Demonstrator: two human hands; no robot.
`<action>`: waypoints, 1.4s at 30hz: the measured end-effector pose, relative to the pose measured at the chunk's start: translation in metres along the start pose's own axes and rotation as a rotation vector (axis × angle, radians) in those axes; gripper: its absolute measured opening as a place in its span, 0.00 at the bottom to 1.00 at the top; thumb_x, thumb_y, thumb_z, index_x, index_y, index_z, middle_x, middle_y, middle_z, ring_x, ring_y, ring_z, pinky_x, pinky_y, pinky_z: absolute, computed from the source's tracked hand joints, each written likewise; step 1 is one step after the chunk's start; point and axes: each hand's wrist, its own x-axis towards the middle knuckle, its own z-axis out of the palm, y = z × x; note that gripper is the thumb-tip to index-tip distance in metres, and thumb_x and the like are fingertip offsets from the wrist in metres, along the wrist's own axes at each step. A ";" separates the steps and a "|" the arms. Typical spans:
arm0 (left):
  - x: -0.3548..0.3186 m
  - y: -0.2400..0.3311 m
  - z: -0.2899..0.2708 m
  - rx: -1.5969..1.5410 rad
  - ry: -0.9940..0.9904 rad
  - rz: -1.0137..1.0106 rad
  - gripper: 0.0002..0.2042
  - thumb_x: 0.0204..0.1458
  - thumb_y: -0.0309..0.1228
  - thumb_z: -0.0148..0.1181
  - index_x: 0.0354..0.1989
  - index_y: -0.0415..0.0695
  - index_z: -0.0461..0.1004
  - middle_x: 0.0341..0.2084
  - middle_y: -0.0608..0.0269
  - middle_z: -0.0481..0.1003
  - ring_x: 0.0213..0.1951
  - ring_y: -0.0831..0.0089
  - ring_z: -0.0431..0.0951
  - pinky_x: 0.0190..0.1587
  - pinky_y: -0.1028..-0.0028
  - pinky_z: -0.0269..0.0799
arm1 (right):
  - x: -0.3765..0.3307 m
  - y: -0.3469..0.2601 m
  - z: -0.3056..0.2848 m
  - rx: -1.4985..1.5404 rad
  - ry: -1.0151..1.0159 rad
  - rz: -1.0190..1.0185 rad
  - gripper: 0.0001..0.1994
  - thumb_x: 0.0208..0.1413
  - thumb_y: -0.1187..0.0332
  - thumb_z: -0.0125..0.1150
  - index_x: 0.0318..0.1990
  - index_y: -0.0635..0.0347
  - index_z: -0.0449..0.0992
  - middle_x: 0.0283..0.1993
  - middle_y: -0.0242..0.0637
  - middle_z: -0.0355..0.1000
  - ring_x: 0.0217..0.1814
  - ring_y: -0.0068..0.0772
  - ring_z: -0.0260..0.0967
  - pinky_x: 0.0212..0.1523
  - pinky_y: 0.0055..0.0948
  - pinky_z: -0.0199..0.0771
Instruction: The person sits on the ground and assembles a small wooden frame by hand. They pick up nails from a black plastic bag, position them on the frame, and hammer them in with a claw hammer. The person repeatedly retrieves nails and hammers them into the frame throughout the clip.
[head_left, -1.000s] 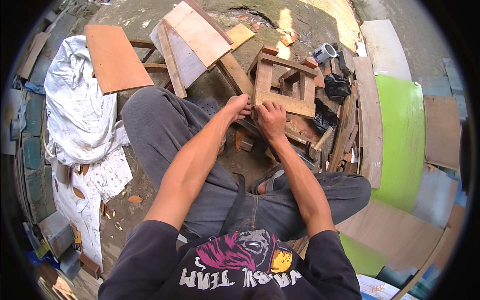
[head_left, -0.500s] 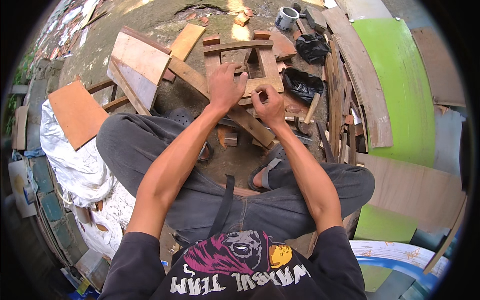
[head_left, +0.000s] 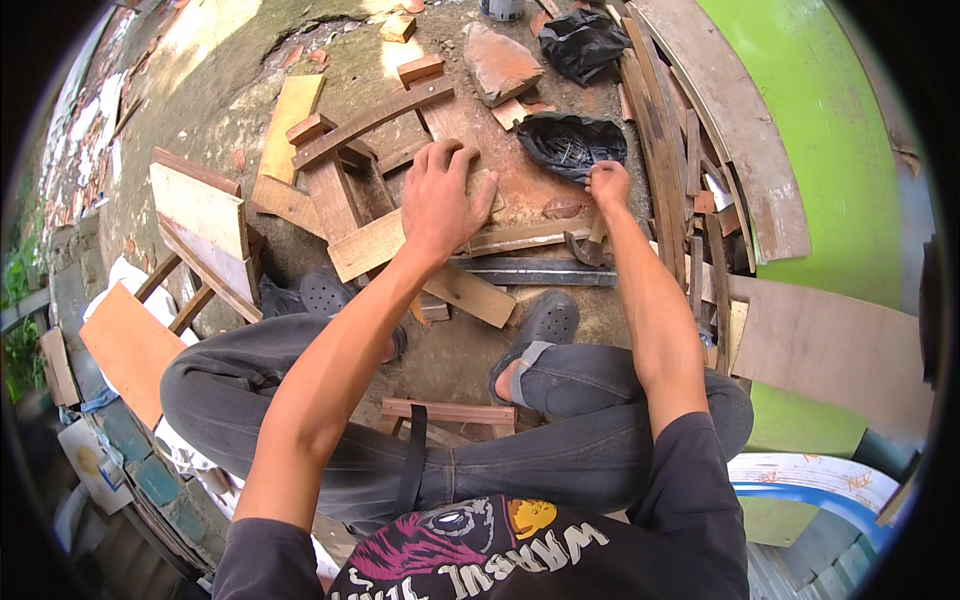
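Note:
My left hand [head_left: 447, 205] lies over the right part of a small wooden frame [head_left: 335, 200], its fingers bent over the wood and its thumb apart. A pale plank [head_left: 368, 246] crosses the near end of this frame. Farther right, my right hand [head_left: 610, 185] is closed around the upper end of a claw hammer's [head_left: 597, 232] wooden handle, though my fingers hide most of the grip. The metal hammer head points toward me. Just beyond my right hand sits a rolled-open black plastic bag [head_left: 545, 128] with several nails [head_left: 570, 152] inside.
Long wood strips [head_left: 655, 150] and a green panel [head_left: 800, 130] line the right side. Another black bag [head_left: 580, 45] and a broken slab [head_left: 500, 65] lie beyond. Boards [head_left: 200, 205] lean at left. A dark metal bar [head_left: 530, 271] runs before my feet.
My right hand has left the plank near my left hand and moved right to the hammer. My left hand stays on the frame. The view has turned and shifted to the right.

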 end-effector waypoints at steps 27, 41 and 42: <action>0.009 0.007 0.005 0.055 -0.093 -0.022 0.20 0.51 0.37 0.65 0.51 0.43 0.71 0.52 0.53 0.66 0.58 0.50 0.64 0.58 0.56 0.67 | 0.064 -0.151 0.026 -0.656 0.037 -0.886 0.16 0.56 0.66 0.57 0.51 0.56 0.74 0.54 0.45 0.72 0.53 0.54 0.73 0.41 0.53 0.79; 0.010 0.006 -0.001 0.013 -0.107 -0.044 0.21 0.50 0.38 0.66 0.50 0.44 0.72 0.52 0.54 0.66 0.59 0.51 0.64 0.57 0.57 0.69 | 0.080 -0.104 0.020 -1.134 -0.019 -1.104 0.10 0.55 0.70 0.53 0.39 0.60 0.80 0.41 0.43 0.77 0.46 0.43 0.75 0.46 0.46 0.76; 0.010 0.006 0.001 0.012 -0.099 -0.038 0.21 0.50 0.38 0.66 0.50 0.44 0.72 0.52 0.54 0.66 0.58 0.50 0.64 0.57 0.57 0.69 | 0.065 -0.098 0.020 -1.127 0.015 -1.148 0.09 0.55 0.70 0.53 0.37 0.58 0.81 0.40 0.41 0.76 0.46 0.41 0.75 0.44 0.43 0.75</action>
